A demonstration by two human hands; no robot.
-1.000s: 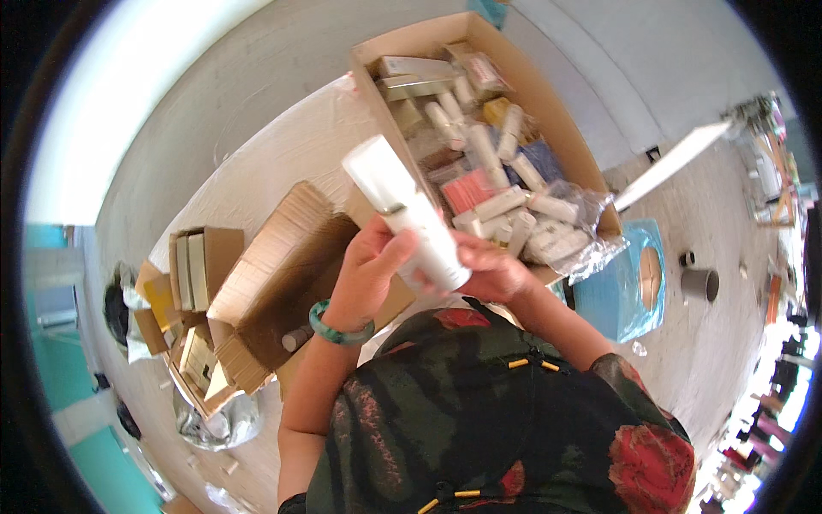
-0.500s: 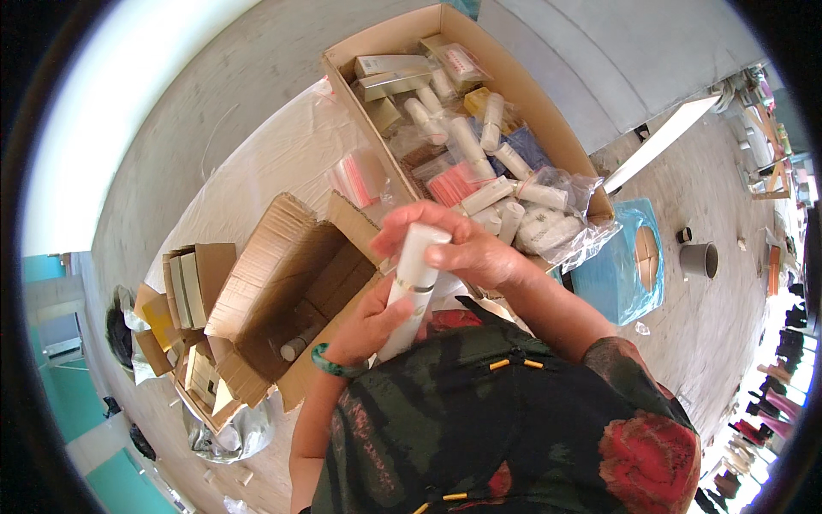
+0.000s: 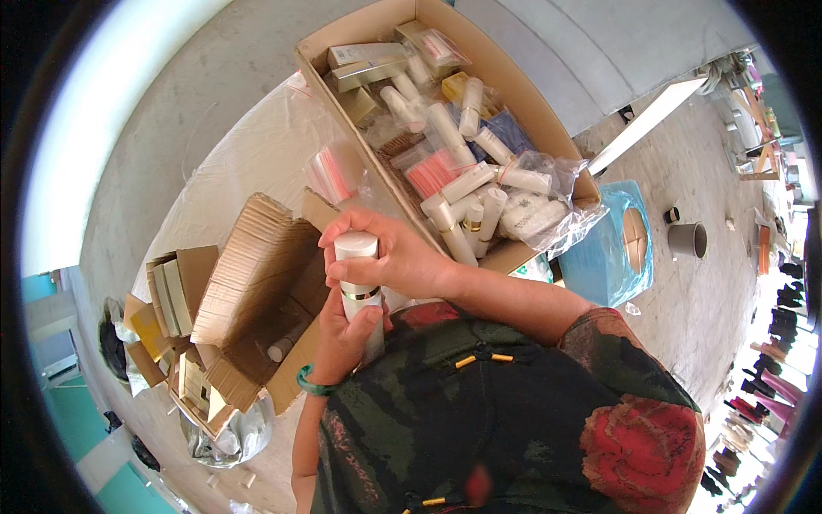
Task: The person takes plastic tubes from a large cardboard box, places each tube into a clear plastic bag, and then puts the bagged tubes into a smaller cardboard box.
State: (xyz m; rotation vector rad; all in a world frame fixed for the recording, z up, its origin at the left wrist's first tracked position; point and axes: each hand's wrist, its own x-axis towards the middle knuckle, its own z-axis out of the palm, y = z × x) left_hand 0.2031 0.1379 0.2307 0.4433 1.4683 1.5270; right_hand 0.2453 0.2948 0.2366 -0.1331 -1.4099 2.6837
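Observation:
A white bottle with a shiny metallic band stands nearly upright in front of my torso. Its lower body is wrapped by my left hand, which has a green bangle at the wrist. Around the cap end, above the band, curl the fingers and thumb of my right hand. Just beyond my hands, a long cardboard box holds several similar white bottles, some in clear plastic, along with flat cartons and pink-striped packets.
Left of my hands, an open carton with raised flaps has a small cylinder inside. Smaller boxes stand farther left. Another pink-striped packet lies on the pale cover. Blue-wrapped goods and a grey bucket are at right.
Both hands and the bottle have shifted left, and the bottle has gone from tilted to nearly upright. My right fingers now close around its cap end. The whole view has shifted slightly.

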